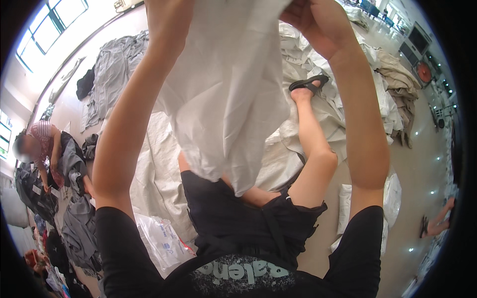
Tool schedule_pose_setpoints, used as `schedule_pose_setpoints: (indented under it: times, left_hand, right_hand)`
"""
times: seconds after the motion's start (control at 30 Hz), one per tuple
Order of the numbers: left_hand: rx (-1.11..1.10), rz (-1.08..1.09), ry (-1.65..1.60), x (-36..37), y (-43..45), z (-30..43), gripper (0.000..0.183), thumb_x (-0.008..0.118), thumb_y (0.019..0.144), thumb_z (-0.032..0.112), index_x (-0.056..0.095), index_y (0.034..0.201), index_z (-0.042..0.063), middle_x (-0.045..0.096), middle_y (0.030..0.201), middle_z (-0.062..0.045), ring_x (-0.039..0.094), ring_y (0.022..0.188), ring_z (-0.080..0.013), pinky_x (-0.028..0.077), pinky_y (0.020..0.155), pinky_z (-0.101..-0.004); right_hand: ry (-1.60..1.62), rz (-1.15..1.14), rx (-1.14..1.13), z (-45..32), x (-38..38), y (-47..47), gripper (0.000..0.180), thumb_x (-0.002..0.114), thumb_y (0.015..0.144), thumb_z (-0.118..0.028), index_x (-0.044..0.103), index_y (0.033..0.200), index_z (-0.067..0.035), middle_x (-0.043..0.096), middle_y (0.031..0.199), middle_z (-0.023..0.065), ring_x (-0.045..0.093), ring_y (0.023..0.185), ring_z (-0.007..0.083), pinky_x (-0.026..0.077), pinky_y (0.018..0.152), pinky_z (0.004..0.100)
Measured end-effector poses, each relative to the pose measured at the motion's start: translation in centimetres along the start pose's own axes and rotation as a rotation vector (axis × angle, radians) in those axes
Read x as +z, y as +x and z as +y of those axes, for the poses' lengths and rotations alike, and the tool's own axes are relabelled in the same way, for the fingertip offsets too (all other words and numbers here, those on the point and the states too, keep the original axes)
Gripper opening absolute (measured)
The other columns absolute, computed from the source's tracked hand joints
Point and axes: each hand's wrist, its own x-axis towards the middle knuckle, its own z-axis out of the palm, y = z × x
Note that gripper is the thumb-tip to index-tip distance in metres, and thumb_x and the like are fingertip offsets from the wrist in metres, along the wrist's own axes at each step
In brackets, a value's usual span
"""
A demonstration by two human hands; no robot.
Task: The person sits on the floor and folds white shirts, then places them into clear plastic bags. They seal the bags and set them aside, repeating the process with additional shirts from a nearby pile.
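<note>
A white cloth garment (231, 93) hangs in front of me from the top of the view, its lower end over my lap. My right hand (316, 26) is at its upper right edge, the fingers curled round the fabric at the picture's top. On the other side my left hand (169, 18) is raised at the upper left edge of the cloth; its fingers are cut off by the frame. The garment's upper end is out of view. Beneath it lies a large cream woven sheet (156, 167) on the floor, where I sit with legs apart.
Grey garments (115, 67) are heaped at the upper left, white garments (376, 85) and beige ones (398, 78) at the upper right. A plastic bag (164, 242) lies by my hip. Another person (44, 149) sits among dark clothes at the left. A person's foot (432, 227) shows at the right edge.
</note>
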Motion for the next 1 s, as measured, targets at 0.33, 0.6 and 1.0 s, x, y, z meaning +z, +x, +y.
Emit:
schedule_pose_setpoints:
  times: [0.33,0.6,1.0]
  left_hand:
    - [0.156,0.046,0.026,3.4,-4.4,2.0,0.071,0.065,0.094,-0.007,0.036,0.158,-0.006,0.055,0.151,-0.017,0.056,0.137,-0.0231,0.046,0.114,-0.0335]
    - [-0.21,0.16,-0.194,7.0,-1.3,-5.2,0.064,0.061,0.092,-0.008,0.043,0.153,-0.001,0.063,0.138,-0.017,0.065,0.122,-0.029,0.056,0.103,-0.0361]
    - [-0.771,-0.714,0.857,-14.8,-26.2,-30.3,0.068,0.076,0.083,0.01,0.06,0.149,0.006,0.064,0.145,-0.024,0.057,0.14,-0.0405,0.045,0.119,-0.0458]
  right_hand:
    - [0.032,-0.109,-0.441,2.6,3.3,-3.1,0.054,0.063,0.107,-0.034,0.056,0.144,0.005,0.069,0.134,0.0155,0.065,0.124,0.0232,0.05,0.11,0.0379]
    - [-0.435,0.107,-0.172,13.7,-1.9,-14.4,0.086,0.088,0.091,-0.027,0.045,0.159,0.002,0.066,0.144,0.0152,0.068,0.125,0.0238,0.051,0.106,0.0338]
    - [-1.169,0.399,0.298,37.1,-28.5,-6.8,0.04,0.074,0.099,-0.027,0.072,0.129,0.0,0.079,0.111,0.015,0.075,0.105,0.0243,0.058,0.093,0.036]
